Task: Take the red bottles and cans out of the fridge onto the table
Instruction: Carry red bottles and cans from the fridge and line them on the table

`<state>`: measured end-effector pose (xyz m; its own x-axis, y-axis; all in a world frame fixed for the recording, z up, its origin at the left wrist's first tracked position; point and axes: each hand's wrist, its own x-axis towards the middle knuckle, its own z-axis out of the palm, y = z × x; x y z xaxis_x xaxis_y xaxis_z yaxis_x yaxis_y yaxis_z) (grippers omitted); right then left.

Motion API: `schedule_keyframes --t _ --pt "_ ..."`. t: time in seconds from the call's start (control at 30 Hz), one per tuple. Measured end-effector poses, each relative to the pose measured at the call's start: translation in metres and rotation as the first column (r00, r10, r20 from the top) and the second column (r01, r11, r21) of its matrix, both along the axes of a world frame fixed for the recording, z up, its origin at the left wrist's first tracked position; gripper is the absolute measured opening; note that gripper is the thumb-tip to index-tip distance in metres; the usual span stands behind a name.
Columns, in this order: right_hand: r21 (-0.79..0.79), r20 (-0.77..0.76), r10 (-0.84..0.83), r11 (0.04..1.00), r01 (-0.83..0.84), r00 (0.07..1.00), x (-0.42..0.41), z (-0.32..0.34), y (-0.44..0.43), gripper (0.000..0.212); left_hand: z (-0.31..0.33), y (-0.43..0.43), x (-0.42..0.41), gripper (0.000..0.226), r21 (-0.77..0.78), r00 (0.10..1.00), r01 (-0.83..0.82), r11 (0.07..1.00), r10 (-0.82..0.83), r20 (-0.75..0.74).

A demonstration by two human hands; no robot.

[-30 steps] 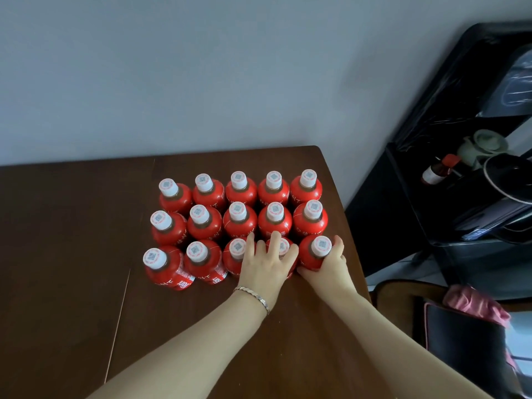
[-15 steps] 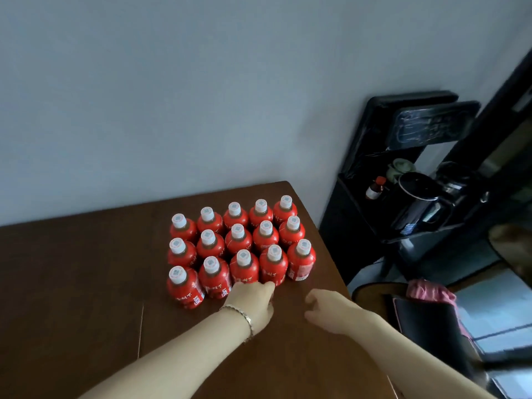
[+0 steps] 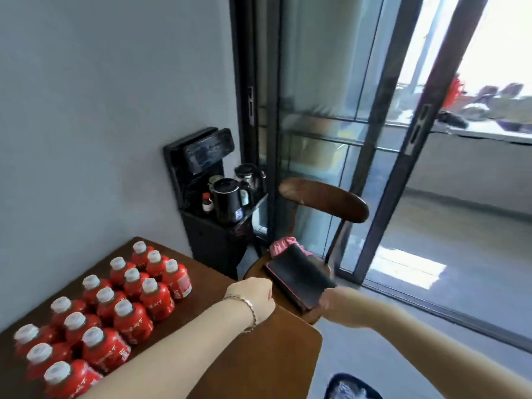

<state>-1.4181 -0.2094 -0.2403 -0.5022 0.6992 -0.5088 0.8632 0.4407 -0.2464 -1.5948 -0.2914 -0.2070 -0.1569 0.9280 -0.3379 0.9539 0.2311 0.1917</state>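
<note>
Red bottles (image 3: 126,300) with white caps stand packed in a neat three-wide block on the left side of the dark wooden counter (image 3: 259,355), all upright and touching their neighbours. Moving right, the left hand (image 3: 253,298) hangs over the counter's far corner, curled into a loose fist and gripping nothing, a thin bracelet (image 3: 247,308) on the wrist. Next along, the right hand (image 3: 336,306) is out past the counter edge, fingers curled in, also carrying nothing, just in front of a wooden chair (image 3: 325,203) with a black case (image 3: 299,275) on its seat. Behind sits a black stand (image 3: 213,240) holding a kettle (image 3: 227,200), and glass sliding doors (image 3: 403,156) fill the right.
</note>
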Motion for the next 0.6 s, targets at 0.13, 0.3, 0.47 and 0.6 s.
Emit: schedule_keyframes --t 0.13,0.3,0.47,0.6 --pt "0.029 0.022 -0.256 0.966 0.255 0.966 0.129 0.030 -0.005 0.041 0.016 0.045 0.112 0.028 0.041 0.967 0.255 0.966 -0.256 0.014" --pt "0.118 -0.026 -0.565 0.817 0.564 0.825 0.306 0.063 -0.035 0.039 0.031 0.082 0.291 0.026 0.099 0.841 0.538 0.837 -0.541 0.003" --pt "0.246 -0.083 -0.744 0.630 0.737 0.663 0.486 0.104 -0.080 0.031 0.056 0.086 0.492 0.028 0.222 0.725 0.674 0.705 -0.688 -0.015" --pt "0.338 -0.147 -0.843 0.449 0.827 0.518 0.629 0.129 -0.117 0.027 0.078 0.080 0.653 0.030 0.267 0.612 0.771 0.579 -0.789 -0.054"
